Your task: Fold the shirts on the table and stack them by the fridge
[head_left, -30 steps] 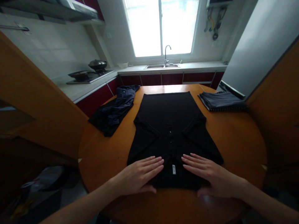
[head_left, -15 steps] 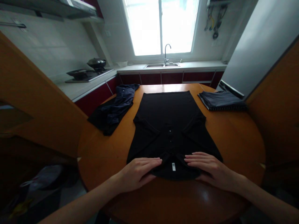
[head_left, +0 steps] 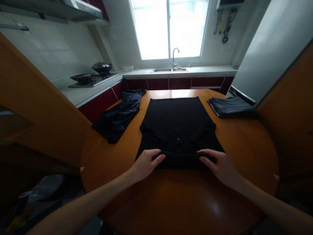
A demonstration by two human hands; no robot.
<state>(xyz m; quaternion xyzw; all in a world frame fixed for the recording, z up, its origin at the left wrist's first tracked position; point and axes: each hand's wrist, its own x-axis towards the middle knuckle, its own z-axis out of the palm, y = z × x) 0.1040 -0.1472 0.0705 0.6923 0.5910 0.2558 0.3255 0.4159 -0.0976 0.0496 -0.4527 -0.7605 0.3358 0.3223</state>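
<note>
Head: lidded wok [head_left: 101, 67] beyond held shirt [head_left: 177, 120].

- Sliding window [head_left: 168, 31] at top center, its panes glaring white.
- Pale tiled wall [head_left: 61, 40] at upper left, below a range hood [head_left: 61, 12].
- White worktop [head_left: 210, 69] above dark red cabinets [head_left: 157, 84], holding a double sink [head_left: 162, 70] beneath the window and a cooktop [head_left: 94, 80] at left.
- Silver-gray refrigerator [head_left: 274, 45] at upper right.
- Rounded orange-brown wooden counter [head_left: 183, 202], lower center, shiny at its far edge.
- Wooden panels [head_left: 39, 94] at left; dim floor at lower left.
</note>
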